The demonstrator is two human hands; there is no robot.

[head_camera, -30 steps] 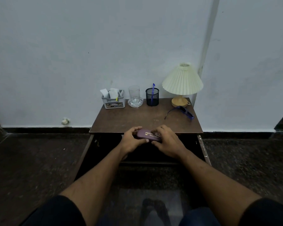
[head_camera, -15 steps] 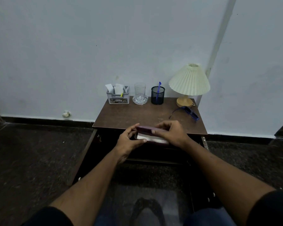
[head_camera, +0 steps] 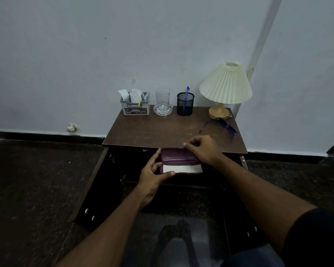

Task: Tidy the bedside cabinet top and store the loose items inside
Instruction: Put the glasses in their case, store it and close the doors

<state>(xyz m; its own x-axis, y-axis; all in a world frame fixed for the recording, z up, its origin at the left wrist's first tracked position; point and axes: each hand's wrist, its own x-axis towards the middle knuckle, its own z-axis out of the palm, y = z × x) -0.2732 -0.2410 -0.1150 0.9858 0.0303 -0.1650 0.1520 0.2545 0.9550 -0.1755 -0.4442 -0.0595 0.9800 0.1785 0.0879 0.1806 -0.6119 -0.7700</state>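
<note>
Currently the purple case [head_camera: 178, 156] is hinged open and held in the air just in front of the cabinet top [head_camera: 162, 132], over the open compartment. Left hand [head_camera: 152, 176] pinches the base's left end, thumb on the near rim. Right hand [head_camera: 205, 149] curls over the lid's upper right edge. Something white lies inside the base (lining or cloth, can't tell). Blue glasses [head_camera: 227, 127] lie on the top at the right, just beside the lamp [head_camera: 226, 83] base, apart from the case. Back row, left to right: grey organiser [head_camera: 135, 106], glass [head_camera: 162, 97] on a clear dish [head_camera: 163, 111], mesh cup [head_camera: 185, 105] holding a blue pen [head_camera: 187, 91]. Cabinet doors [head_camera: 100, 185] stand swung open.
</note>
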